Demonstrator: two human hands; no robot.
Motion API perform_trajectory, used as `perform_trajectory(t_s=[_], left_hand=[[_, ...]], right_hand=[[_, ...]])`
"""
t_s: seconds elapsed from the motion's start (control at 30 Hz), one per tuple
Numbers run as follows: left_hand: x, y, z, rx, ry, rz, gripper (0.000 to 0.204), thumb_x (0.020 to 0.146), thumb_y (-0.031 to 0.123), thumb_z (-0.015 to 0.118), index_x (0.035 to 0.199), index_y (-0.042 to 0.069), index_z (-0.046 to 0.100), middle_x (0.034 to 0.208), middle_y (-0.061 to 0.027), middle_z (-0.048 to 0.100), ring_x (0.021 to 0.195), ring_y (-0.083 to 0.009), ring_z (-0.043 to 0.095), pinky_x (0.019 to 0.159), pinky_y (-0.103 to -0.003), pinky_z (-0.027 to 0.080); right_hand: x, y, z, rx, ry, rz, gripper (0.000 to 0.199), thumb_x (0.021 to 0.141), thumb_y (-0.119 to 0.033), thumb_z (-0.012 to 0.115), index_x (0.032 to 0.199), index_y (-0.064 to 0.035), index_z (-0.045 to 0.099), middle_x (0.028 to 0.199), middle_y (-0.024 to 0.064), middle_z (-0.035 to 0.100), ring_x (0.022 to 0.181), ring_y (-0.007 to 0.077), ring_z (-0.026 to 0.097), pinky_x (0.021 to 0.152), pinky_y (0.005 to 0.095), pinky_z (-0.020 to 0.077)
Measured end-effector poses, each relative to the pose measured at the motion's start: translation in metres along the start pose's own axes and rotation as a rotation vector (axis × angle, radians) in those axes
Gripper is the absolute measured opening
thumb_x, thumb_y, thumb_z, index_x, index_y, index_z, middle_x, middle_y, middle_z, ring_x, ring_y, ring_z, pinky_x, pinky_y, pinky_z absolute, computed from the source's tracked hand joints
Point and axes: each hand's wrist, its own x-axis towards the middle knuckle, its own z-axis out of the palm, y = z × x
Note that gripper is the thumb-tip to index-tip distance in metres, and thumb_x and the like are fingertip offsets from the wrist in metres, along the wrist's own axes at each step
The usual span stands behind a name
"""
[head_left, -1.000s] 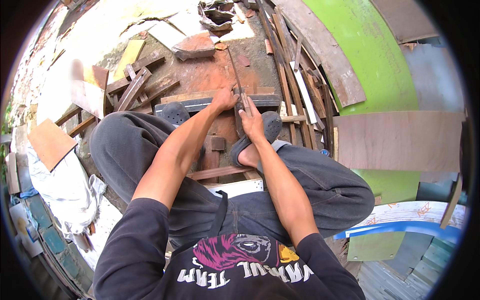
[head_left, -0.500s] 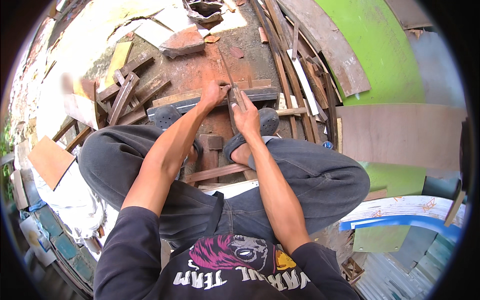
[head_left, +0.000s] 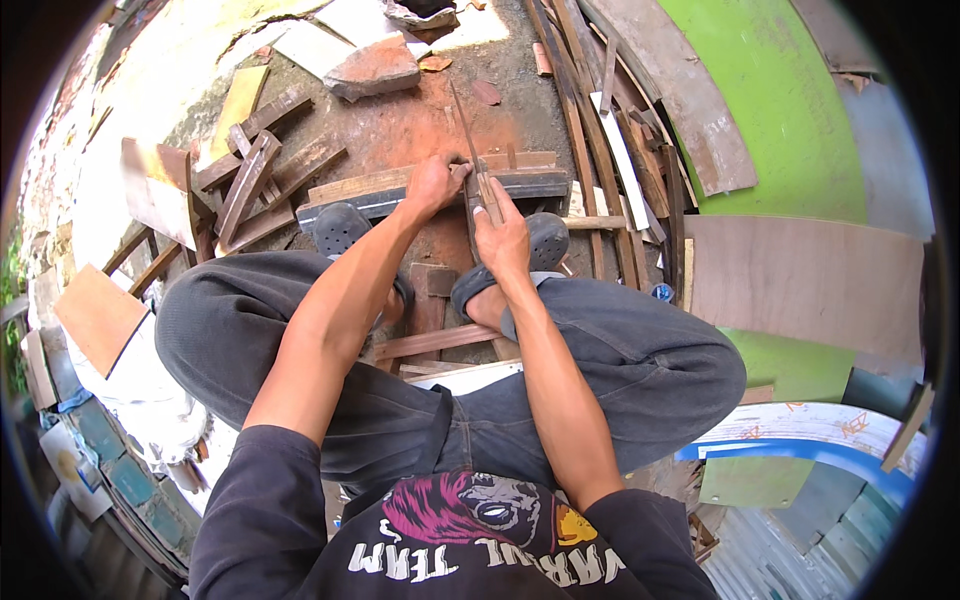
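Note:
My right hand (head_left: pixel 502 238) is wrapped round the wooden handle (head_left: pixel 491 197) of a long, narrow-bladed tool that looks like a hand saw. Its thin dark blade (head_left: pixel 465 125) is seen almost edge-on and points away from me. Just left of the handle, my left hand (head_left: pixel 436 184) is closed, its fingertips pinched together close to the blade; what they grip is hidden. Under this hand, a light wooden strip (head_left: pixel 362 189) lies along a black-edged board (head_left: pixel 352 207) in front of my feet. A narrow dark strip (head_left: pixel 472 225) runs beneath the right hand toward me.
Wood offcuts (head_left: pixel 250 185) are piled at the left. A broken concrete chunk (head_left: pixel 372 68) lies ahead. Long planks (head_left: pixel 590 130) and a green board (head_left: pixel 770 110) line the right side. A hammer-like wooden piece (head_left: pixel 438 281) sits between my dark clogs (head_left: pixel 545 242).
The view has shifted slightly, so the surroundings sit a little differently in the picture. Both hands keep nearly the same place and grip; the blade stays pointing away.

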Motion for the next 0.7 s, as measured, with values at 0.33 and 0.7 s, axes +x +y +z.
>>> perform_trajectory(t_s=[0.33, 0.7], left_hand=[[-0.035, -0.057, -0.005, 0.739, -0.101, 0.086, 0.065, 0.089, 0.034, 0.069, 0.148, 0.017, 0.048, 0.147, -0.0197, 0.052, 0.137, -0.0378, 0.048, 0.114, -0.051, 0.037], [-0.008, -0.057, -0.016, 0.743, -0.314, -0.072, 0.049, 0.094, 0.024, 0.060, 0.143, 0.021, 0.056, 0.135, -0.0132, 0.064, 0.134, -0.0346, 0.052, 0.115, -0.055, 0.034]], right_hand=[[0.010, 0.006, -0.002, -0.006, -0.001, -0.053, 0.058, 0.088, -0.018, 0.064, 0.144, -0.0070, 0.055, 0.133, 0.0247, 0.063, 0.125, 0.0376, 0.061, 0.105, 0.0381, 0.0461], [0.013, 0.011, 0.006, -0.005, -0.016, -0.050, 0.058, 0.089, -0.023, 0.062, 0.144, -0.0074, 0.054, 0.132, 0.0247, 0.063, 0.123, 0.0402, 0.061, 0.103, 0.0406, 0.0477]])
